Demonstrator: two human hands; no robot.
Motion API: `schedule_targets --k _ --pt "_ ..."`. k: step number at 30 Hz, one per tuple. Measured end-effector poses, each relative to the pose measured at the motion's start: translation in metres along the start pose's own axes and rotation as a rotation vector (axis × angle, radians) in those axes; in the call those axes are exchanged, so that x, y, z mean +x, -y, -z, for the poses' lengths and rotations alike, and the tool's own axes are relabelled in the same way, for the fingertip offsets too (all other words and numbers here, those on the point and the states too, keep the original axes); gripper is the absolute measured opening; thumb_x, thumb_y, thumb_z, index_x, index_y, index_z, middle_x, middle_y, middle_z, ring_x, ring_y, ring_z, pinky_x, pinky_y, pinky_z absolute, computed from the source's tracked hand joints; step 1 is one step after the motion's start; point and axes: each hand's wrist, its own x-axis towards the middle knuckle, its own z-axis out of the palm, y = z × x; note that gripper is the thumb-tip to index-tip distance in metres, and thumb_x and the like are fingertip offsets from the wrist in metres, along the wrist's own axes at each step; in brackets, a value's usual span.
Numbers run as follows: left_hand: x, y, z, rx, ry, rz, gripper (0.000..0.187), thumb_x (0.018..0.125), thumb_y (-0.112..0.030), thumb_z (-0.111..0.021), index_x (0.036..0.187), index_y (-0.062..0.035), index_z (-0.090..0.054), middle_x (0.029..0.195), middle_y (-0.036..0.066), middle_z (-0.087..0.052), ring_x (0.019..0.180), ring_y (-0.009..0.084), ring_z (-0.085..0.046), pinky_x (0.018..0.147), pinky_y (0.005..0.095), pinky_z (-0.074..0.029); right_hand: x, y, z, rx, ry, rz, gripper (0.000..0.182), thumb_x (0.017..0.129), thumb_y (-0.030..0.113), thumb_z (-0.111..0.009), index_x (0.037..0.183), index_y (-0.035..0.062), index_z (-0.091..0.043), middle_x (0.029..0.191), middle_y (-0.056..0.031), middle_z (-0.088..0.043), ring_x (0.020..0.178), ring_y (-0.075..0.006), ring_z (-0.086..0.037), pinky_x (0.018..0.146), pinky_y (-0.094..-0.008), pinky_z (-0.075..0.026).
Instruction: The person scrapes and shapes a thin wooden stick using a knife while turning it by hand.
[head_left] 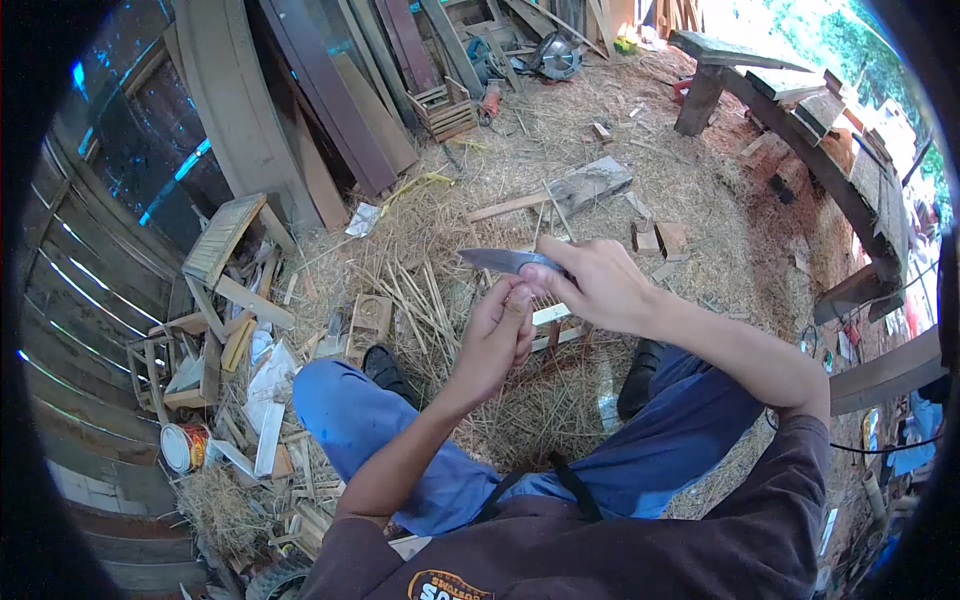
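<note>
A knife (494, 260) is gripped in my right hand (598, 287), its pointed metal blade reaching left above my other hand. My right thumb presses close to the base of the blade. Just below it, my left hand (496, 332) is closed in a pinch, its fingertips meeting the right thumb. Whatever sits between the left fingers is too small or too hidden to make out. Both hands are held in front of my bent knees, over ground strewn with straw and shavings.
Loose thin sticks (420, 308) and a wooden block (370, 315) lie by my feet. A thick board (590, 186) rests ahead. Planks (320, 100) lean at the left, near a circular saw (557, 56). A wooden bench (850, 190) runs along the right; a paint can (184, 447) stands left.
</note>
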Motion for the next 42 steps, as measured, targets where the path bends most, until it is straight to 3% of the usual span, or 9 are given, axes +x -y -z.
schedule_targets --k 6,9,15,18,21,27,30,39,42 --pt "0.000 -0.010 -0.003 0.064 -0.012 0.065 0.025 0.107 -0.030 -0.043 0.117 -0.0093 -0.053 0.063 -0.006 -0.033 0.048 0.0032 -0.028 0.042 0.0214 -0.021 0.006 -0.006 0.020 0.032 -0.090 -0.165 0.036 0.101 0.040 -0.051 0.097 0.0048 -0.058 0.059 -0.0161 -0.058 0.055 -0.0364 -0.060 0.053 -0.0454 -0.044" --pt "0.001 -0.003 0.000 0.153 -0.006 -0.025 0.025 0.107 -0.029 -0.044 0.115 -0.0088 -0.054 0.062 -0.007 -0.033 0.048 0.0031 -0.028 0.041 0.0220 -0.021 0.005 -0.020 0.017 0.167 -0.085 -0.093 0.039 0.102 0.041 -0.049 0.094 0.0038 -0.060 0.057 -0.0119 -0.053 0.051 -0.0273 -0.058 0.051 -0.0415 -0.042" --pt "0.005 0.003 0.002 0.138 -0.031 -0.034 0.025 0.106 -0.029 -0.044 0.115 -0.0077 -0.055 0.062 -0.008 -0.033 0.048 0.0030 -0.028 0.042 0.0216 -0.022 0.001 -0.011 0.020 0.682 0.328 -0.311 0.044 0.105 0.042 -0.045 0.095 0.0018 -0.059 0.056 -0.0018 -0.041 0.050 -0.0137 -0.040 0.049 -0.0345 -0.034" --pt "0.007 0.004 0.002 0.075 -0.069 0.001 0.025 0.107 -0.029 -0.044 0.114 -0.0071 -0.055 0.062 -0.007 -0.033 0.048 0.0030 -0.029 0.043 0.0214 -0.023 0.000 -0.008 0.023 0.807 0.404 -0.399 0.044 0.106 0.042 -0.042 0.095 0.0029 -0.058 0.056 -0.0001 -0.042 0.052 -0.0137 -0.042 0.050 -0.0341 -0.036" --pt "0.004 -0.004 -0.003 0.053 -0.085 0.036 0.025 0.107 -0.028 -0.042 0.113 -0.0071 -0.054 0.062 -0.007 -0.032 0.049 0.0026 -0.029 0.043 0.0214 -0.023 0.002 -0.019 0.010 0.380 0.006 -0.034 0.037 0.106 0.038 -0.041 0.098 0.0053 -0.056 0.056 -0.0017 -0.047 0.050 -0.0185 -0.050 0.049 -0.0377 -0.040" --pt "0.002 0.003 0.001 0.157 -0.047 -0.058 0.024 0.107 -0.027 -0.041 0.111 -0.0075 -0.053 0.062 -0.007 -0.034 0.049 0.0026 -0.029 0.043 0.0209 -0.024 0.006 -0.028 0.025 -0.191 -0.224 -0.121 0.024 0.104 0.031 -0.045 0.100 0.0075 -0.050 0.068 -0.0125 -0.062 0.057 -0.0330 -0.061 0.051 -0.0467 -0.044" --pt "0.001 0.000 0.000 0.262 -0.055 -0.123 0.023 0.107 -0.027 -0.042 0.111 -0.0077 -0.054 0.063 -0.007 -0.037 0.049 0.0018 -0.031 0.043 0.0203 -0.024 0.002 -0.025 0.013 -0.256 -0.300 0.017 0.022 0.103 0.029 -0.047 0.097 0.0082 -0.049 0.070 -0.0128 -0.063 0.057 -0.0339 -0.062 0.051 -0.0459 -0.045" --pt "0.001 0.007 0.001 0.425 -0.167 -0.246 0.020 0.106 -0.022 -0.047 0.108 -0.0071 -0.060 0.070 -0.010 -0.040 0.058 -0.0011 -0.033 0.051 0.0189 -0.027 0.004 -0.015 0.033 -0.334 -0.276 -0.096 0.018 0.102 0.027 -0.049 0.098 0.0096 -0.051 0.069 -0.0140 -0.063 0.059 -0.0368 -0.062 0.050 -0.0469 -0.046" --pt "-0.003 0.002 0.001 0.469 -0.164 -0.197 0.023 0.105 -0.021 -0.046 0.104 -0.0021 -0.058 0.083 -0.002 -0.051 0.076 0.0057 -0.044 0.068 0.0233 -0.038 -0.004 -0.011 0.015 -0.243 -0.223 -0.112 0.020 0.102 0.027 -0.050 0.095 0.0089 -0.052 0.068 -0.0152 -0.062 0.059 -0.0378 -0.062 0.051 -0.0472 -0.046"
